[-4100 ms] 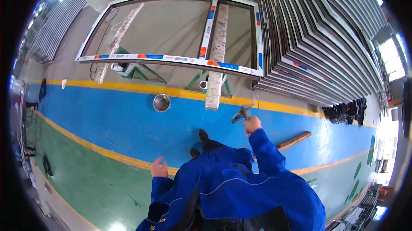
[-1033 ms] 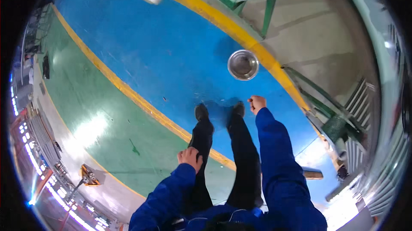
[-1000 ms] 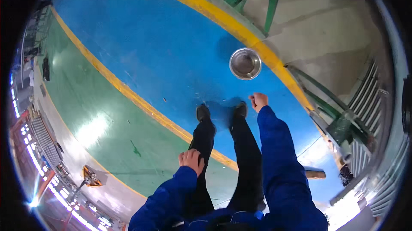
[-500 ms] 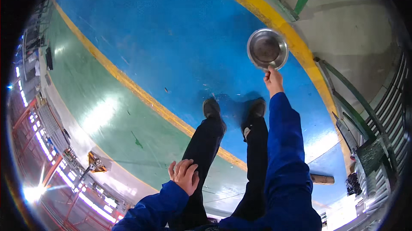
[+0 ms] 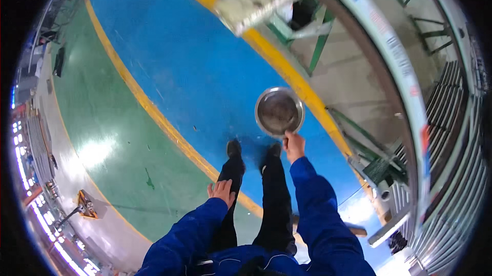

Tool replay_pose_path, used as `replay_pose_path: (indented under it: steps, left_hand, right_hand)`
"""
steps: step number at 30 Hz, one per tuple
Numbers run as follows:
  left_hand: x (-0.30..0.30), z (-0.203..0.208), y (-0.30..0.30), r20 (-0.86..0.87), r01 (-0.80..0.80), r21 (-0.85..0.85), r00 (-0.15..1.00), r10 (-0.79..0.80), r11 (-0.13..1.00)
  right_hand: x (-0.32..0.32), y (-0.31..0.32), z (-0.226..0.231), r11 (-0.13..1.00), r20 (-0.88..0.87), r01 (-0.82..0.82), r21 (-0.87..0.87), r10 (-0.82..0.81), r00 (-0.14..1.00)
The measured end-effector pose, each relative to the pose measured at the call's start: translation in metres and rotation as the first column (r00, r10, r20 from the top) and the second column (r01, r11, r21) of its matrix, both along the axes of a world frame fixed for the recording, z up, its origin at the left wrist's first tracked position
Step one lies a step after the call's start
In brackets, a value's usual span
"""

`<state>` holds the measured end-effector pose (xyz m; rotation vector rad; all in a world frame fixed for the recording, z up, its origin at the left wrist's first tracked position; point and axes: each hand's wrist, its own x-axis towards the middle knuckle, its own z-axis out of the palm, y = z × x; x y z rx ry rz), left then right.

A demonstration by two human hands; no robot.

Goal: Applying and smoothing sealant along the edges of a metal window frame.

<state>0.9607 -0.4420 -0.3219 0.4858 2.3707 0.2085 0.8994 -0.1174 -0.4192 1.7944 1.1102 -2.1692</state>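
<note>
My right hand [image 5: 294, 146] grips the near rim of a round, shallow stainless steel basin [image 5: 259, 122], thumb over the edge. The basin is held out over the blue floor, ahead of my shoes, with its inside facing up. Its bottom looks dull and brownish, and I cannot make out whether anything lies in it. My left hand [image 5: 222, 192] rests on or just above my left leg, holding nothing, its fingers a little apart.
Yellow lines [image 5: 169, 129] border the blue walkway [image 5: 169, 55]. To the right are a long curved-looking rail [image 5: 392, 55], green metal stands [image 5: 320, 45] and stacked metal tubes [image 5: 446, 214]. A wooden block [image 5: 355, 230] lies by my right arm. A yellow hand truck [image 5: 87, 205] stands far left.
My viewpoint has risen and shifted, bringing the rail and a pale slab into sight on the right. The basin, still in my right hand, now appears lower and further left.
</note>
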Motion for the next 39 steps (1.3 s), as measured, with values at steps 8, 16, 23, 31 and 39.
replay_pose_path:
  steps: [8, 16, 23, 31, 39]
  left_hand:
    - [-0.071, 0.117, 0.055, 0.742, -0.869, 0.353, 0.486, 0.462, 0.347]
    - [-0.121, 0.274, 0.063, 0.8, -0.882, 0.414, 0.47, 0.373, 0.224]
    - [-0.166, 0.308, 0.042, 0.783, -0.881, 0.469, 0.387, 0.487, -0.054]
    - [-0.228, 0.315, -0.017, 0.739, -0.846, 0.533, 0.444, 0.507, -0.036]
    - [-0.281, 0.332, -0.036, 0.666, -0.81, 0.586, 0.498, 0.555, 0.025]
  right_hand:
    - [0.022, -0.037, 0.218, 0.952, -0.032, -0.227, 0.203, 0.238, 0.971]
    - [-0.006, -0.068, 0.355, 0.866, -0.091, -0.417, 0.275, 0.455, 0.886]
    - [-0.058, -0.123, 0.413, 0.837, -0.178, -0.382, 0.391, 0.476, 0.861]
    - [-0.111, -0.154, 0.45, 0.725, -0.15, -0.639, 0.255, 0.683, 0.715]
    - [-0.197, -0.145, 0.495, -0.547, 0.673, -0.591, 0.593, 0.74, -0.009]
